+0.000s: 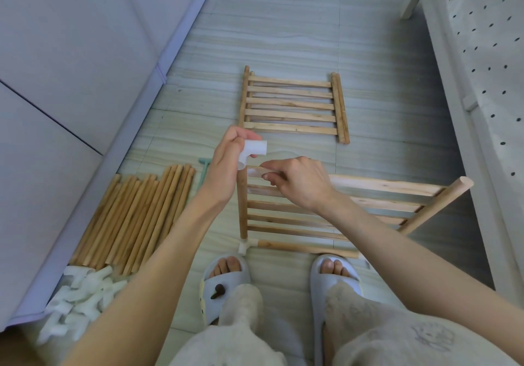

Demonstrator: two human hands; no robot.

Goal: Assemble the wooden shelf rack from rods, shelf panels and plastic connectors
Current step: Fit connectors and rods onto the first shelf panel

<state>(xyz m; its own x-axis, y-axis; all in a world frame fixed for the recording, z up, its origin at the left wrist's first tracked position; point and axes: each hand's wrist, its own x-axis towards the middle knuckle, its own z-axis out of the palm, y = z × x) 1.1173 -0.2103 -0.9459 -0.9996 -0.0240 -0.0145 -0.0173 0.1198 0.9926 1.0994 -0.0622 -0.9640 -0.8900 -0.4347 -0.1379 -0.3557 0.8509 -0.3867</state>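
The floor [297,25] is pale striped tile, with a grey cabinet [71,67] along the left and a white dotted bed [487,53] on the right. Nearest me is the panel [283,218] being worked on, tilted up off the floor with its slats running across; its left rod [242,209] stands roughly upright and its right rod [436,204] sticks up at an angle toward the bed. A second panel [292,104] lies flat further out on the floor, well apart from the first. A bundle of loose rods [133,218] lies by the cabinet, and a heap of white connectors [76,300] sits at its near end. At the tilted panel's bottom left corner a fitted connector [243,246] joins the upright rod to a bottom rod [306,248] running right, just in front of my slippers [331,277]. My left hand [226,167] is wrapped round a connector [252,152] sitting at the top of the left rod; can't tell if it's fully pushed on. My right hand [300,182] has its fingers curled, pinching the top slat [382,185] right beside that connector. There's also a small green thing [203,167] on the floor behind my left hand, mostly hidden.
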